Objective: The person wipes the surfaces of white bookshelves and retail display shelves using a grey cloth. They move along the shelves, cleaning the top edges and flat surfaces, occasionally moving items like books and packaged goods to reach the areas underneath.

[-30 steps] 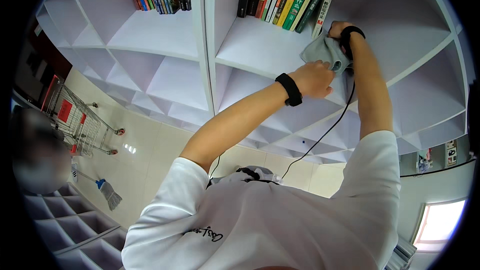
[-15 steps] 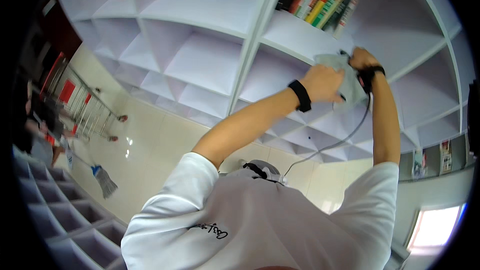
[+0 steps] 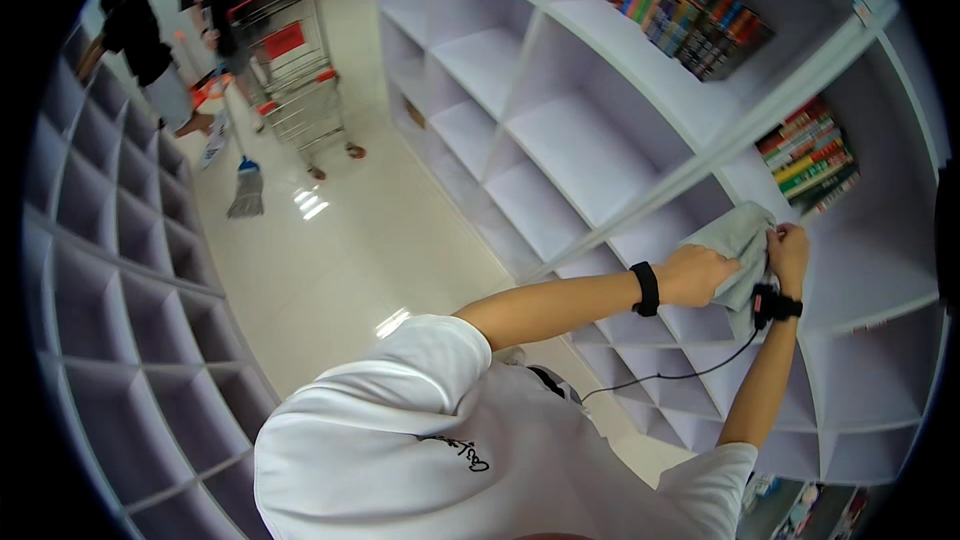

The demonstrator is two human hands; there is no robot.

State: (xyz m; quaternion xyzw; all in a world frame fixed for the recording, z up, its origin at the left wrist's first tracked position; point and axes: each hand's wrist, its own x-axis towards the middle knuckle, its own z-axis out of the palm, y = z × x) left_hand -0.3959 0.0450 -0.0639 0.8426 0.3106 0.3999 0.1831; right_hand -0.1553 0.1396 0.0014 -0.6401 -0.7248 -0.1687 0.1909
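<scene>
A grey-green cloth (image 3: pixel 742 232) hangs in loose folds between my two hands, in front of the white shelf unit (image 3: pixel 585 165). My left hand (image 3: pixel 697 275) is closed on the cloth's left side, its fingers partly hidden by the fabric. At the cloth's right edge my right hand (image 3: pixel 790 252) is closed with the fingers bent, gripping it. Black bands circle both wrists, and a dark cable (image 3: pixel 690 375) runs from a small black device (image 3: pixel 765 306) at my right wrist toward my waist.
Colourful books (image 3: pixel 812 155) stand on the shelf just beyond my hands, with more books (image 3: pixel 690 10) farther left. Another shelf unit (image 3: pixel 130 290) lines the left side. Across the tiled floor are a metal cart (image 3: pixel 300 90), a grey-headed broom (image 3: pixel 246 190) and two people.
My view has swung left, bringing the cart, broom and people farther into it. Both hands keep hold of the cloth, which is now spread more between them.
</scene>
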